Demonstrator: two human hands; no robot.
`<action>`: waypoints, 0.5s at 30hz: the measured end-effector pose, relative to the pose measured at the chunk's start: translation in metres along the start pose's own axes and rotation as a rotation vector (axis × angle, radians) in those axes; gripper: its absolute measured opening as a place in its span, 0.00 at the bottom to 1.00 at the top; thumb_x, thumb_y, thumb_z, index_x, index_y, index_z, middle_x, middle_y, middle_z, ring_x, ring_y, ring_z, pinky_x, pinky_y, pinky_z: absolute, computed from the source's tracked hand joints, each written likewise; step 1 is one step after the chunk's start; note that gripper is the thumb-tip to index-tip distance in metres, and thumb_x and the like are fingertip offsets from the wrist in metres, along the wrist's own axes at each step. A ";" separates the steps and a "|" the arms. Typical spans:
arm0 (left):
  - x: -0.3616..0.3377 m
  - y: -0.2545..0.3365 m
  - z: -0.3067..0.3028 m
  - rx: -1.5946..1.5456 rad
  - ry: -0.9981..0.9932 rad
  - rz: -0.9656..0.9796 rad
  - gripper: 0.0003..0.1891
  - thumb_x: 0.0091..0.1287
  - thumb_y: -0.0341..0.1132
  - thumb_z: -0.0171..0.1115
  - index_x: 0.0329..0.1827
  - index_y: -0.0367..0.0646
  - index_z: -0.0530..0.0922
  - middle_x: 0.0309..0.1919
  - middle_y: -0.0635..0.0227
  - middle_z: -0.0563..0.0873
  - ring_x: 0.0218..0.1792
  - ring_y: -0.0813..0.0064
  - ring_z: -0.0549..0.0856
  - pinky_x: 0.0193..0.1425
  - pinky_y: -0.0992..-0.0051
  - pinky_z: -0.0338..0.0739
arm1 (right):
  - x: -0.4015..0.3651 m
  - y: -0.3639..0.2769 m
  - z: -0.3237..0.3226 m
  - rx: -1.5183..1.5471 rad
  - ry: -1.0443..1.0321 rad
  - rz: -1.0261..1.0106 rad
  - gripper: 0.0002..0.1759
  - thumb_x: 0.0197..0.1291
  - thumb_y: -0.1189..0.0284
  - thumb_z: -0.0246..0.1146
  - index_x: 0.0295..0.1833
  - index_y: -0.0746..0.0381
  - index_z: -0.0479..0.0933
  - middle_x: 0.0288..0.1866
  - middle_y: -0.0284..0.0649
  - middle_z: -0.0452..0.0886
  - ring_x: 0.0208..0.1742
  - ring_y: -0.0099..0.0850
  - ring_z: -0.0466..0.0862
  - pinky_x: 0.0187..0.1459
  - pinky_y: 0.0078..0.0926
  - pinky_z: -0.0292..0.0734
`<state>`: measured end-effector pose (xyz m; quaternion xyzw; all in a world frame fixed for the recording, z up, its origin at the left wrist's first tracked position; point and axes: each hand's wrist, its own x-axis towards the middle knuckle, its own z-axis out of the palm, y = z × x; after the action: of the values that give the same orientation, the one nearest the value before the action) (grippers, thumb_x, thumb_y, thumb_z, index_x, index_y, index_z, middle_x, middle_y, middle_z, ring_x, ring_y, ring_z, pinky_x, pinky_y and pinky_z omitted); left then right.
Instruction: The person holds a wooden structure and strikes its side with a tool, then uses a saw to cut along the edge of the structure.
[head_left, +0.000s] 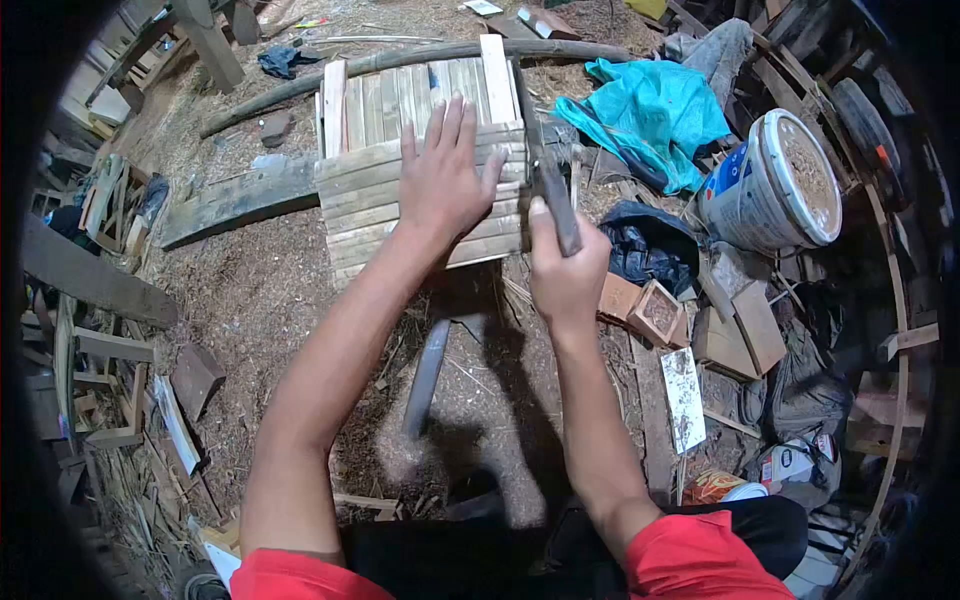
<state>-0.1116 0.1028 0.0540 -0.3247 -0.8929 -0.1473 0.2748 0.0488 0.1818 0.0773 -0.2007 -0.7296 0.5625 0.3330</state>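
A panel of pale wooden slats [365, 205] lies ahead of me, with crosswise slats in front and lengthwise ones behind, between two lighter upright strips. My left hand [445, 185] rests flat on the slats, fingers spread. At the panel's right edge my right hand [568, 265] is wrapped round the near end of a long dark tool [552, 195], which runs away from me along that edge. Whether it is a blade or a bar is hard to tell. Its far end lies beside the right light strip.
A teal plastic sheet [655, 115] and a white bucket [765, 185] of sawdust stand to the right, above a black bag [650, 245] and wooden blocks [735, 335]. A plank [235, 205] lies left; a curved pole [270, 95] crosses behind. Sawdust covers the ground.
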 end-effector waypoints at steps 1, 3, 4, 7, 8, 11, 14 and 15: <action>0.001 -0.001 -0.001 0.002 0.007 0.001 0.36 0.75 0.56 0.48 0.77 0.38 0.64 0.78 0.55 0.65 0.79 0.60 0.62 0.81 0.46 0.47 | -0.010 -0.003 -0.003 0.006 -0.005 0.002 0.13 0.69 0.68 0.63 0.36 0.67 0.81 0.19 0.30 0.71 0.22 0.17 0.68 0.24 0.24 0.64; -0.001 0.000 0.002 -0.002 0.020 0.004 0.36 0.75 0.56 0.47 0.76 0.37 0.65 0.78 0.55 0.65 0.79 0.60 0.62 0.81 0.46 0.48 | -0.050 -0.014 -0.019 -0.102 0.018 -0.070 0.13 0.69 0.68 0.63 0.42 0.68 0.84 0.19 0.32 0.73 0.22 0.17 0.70 0.25 0.23 0.67; 0.004 -0.002 0.003 -0.001 0.041 0.008 0.36 0.75 0.56 0.47 0.76 0.37 0.65 0.77 0.55 0.66 0.79 0.60 0.63 0.81 0.46 0.48 | -0.071 -0.011 -0.024 -0.049 0.041 -0.053 0.13 0.69 0.68 0.63 0.44 0.69 0.84 0.20 0.33 0.74 0.23 0.17 0.72 0.26 0.23 0.68; -0.009 0.004 0.006 -0.006 0.027 0.010 0.36 0.75 0.57 0.47 0.76 0.36 0.65 0.77 0.54 0.66 0.79 0.60 0.63 0.81 0.46 0.48 | -0.061 -0.010 -0.022 -0.039 0.038 -0.054 0.14 0.69 0.67 0.63 0.38 0.68 0.83 0.19 0.33 0.74 0.22 0.18 0.70 0.26 0.26 0.67; -0.008 0.003 0.004 0.004 0.024 0.008 0.37 0.75 0.57 0.47 0.76 0.36 0.64 0.77 0.54 0.66 0.79 0.60 0.63 0.81 0.46 0.48 | -0.012 -0.002 -0.004 -0.057 0.015 -0.070 0.18 0.70 0.65 0.63 0.28 0.66 0.77 0.17 0.31 0.71 0.21 0.19 0.67 0.24 0.29 0.64; 0.000 -0.002 0.001 0.025 0.040 0.010 0.37 0.75 0.57 0.47 0.76 0.35 0.65 0.77 0.54 0.67 0.79 0.61 0.62 0.81 0.46 0.48 | -0.003 -0.003 0.001 -0.039 -0.006 -0.029 0.19 0.70 0.65 0.63 0.26 0.64 0.74 0.17 0.30 0.68 0.21 0.19 0.66 0.24 0.28 0.63; 0.003 -0.002 0.003 0.024 0.040 0.008 0.37 0.75 0.57 0.46 0.76 0.35 0.64 0.77 0.54 0.66 0.80 0.61 0.61 0.81 0.47 0.47 | -0.061 -0.005 -0.021 -0.057 0.036 -0.090 0.14 0.69 0.67 0.64 0.31 0.65 0.79 0.18 0.30 0.71 0.22 0.17 0.69 0.25 0.24 0.65; 0.002 -0.001 0.003 0.026 0.031 -0.003 0.37 0.76 0.57 0.45 0.77 0.35 0.63 0.78 0.54 0.65 0.80 0.60 0.60 0.82 0.47 0.46 | -0.069 -0.010 -0.022 -0.016 0.043 -0.086 0.14 0.68 0.68 0.64 0.32 0.65 0.79 0.18 0.30 0.71 0.23 0.17 0.70 0.26 0.23 0.66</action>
<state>-0.1153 0.1046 0.0527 -0.3176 -0.8908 -0.1409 0.2928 0.1139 0.1481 0.0717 -0.1835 -0.7348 0.5374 0.3708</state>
